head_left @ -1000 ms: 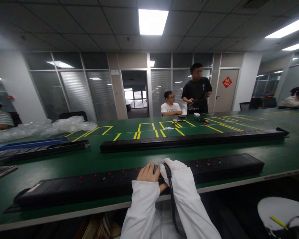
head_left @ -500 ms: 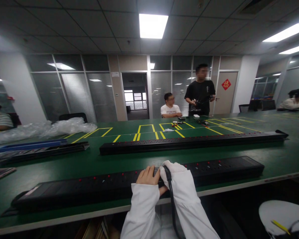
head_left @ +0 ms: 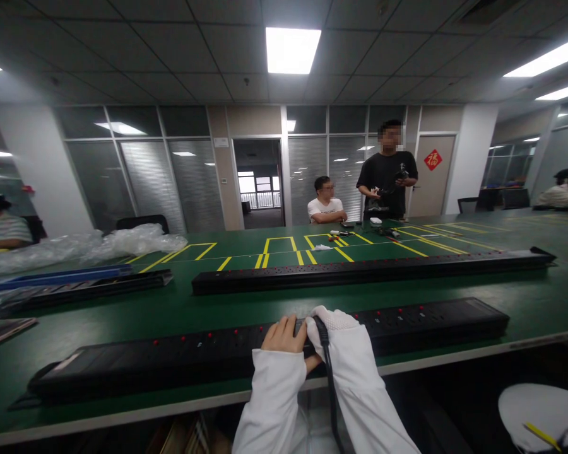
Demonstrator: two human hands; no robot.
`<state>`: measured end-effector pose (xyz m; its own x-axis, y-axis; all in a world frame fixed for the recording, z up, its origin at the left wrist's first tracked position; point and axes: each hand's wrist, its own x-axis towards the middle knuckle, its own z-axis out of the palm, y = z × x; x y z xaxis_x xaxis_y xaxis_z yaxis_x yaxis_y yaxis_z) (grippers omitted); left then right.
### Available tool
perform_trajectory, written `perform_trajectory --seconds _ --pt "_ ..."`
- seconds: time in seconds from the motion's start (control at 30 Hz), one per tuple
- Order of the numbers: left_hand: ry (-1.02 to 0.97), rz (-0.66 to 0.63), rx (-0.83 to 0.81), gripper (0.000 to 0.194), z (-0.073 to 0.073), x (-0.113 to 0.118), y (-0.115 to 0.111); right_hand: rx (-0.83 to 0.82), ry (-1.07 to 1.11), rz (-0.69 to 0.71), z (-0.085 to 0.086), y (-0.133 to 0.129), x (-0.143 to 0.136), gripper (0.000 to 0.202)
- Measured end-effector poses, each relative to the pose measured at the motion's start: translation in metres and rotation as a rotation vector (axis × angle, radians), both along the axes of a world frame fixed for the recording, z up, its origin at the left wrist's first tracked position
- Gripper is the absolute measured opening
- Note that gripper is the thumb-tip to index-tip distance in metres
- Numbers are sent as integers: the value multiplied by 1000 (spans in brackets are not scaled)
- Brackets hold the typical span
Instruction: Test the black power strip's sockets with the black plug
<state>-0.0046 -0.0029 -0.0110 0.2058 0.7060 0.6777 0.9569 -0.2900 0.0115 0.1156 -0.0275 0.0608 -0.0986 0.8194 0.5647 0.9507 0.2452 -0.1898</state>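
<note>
Along the front of the table lies a long black power strip (head_left: pixel 161 366) with a row of small red parts on top. My bare left hand (head_left: pixel 285 334) rests on its middle, fingers curled over the top and thumb down its near side. My right hand (head_left: pixel 334 325), in a white glove, is closed round the black plug (head_left: pixel 320 329) of a cable against the strip. The black cable (head_left: pixel 332 391) runs down from it between my sleeves. The plug's front end and the sockets beneath are hidden by my hands.
A second long black power strip (head_left: pixel 369 271) lies farther back. At left are a blue channel (head_left: pixel 57 277), clear plastic wrap (head_left: pixel 137 243) and a phone-like slab (head_left: pixel 7 331). Yellow tape marks the green table (head_left: pixel 246 309). Two people are across it; a white stool (head_left: pixel 539 410) is lower right.
The view has shifted slightly, so most things appear a little farther right. My hands keep their place on the strip. Across the table, the standing person's hands and body have moved.
</note>
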Motion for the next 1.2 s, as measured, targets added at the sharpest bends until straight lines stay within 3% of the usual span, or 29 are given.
perform_trajectory --seconds 0.73,1.03,1.2 --pt "41 16 -2 54 5 0 -3 -49 -20 12 -1 3 3 30" --pt "22 10 6 57 3 0 -3 43 38 -32 -21 16 5 30" --pt "29 5 -19 52 7 -1 -4 -43 38 39 -6 14 9 34"
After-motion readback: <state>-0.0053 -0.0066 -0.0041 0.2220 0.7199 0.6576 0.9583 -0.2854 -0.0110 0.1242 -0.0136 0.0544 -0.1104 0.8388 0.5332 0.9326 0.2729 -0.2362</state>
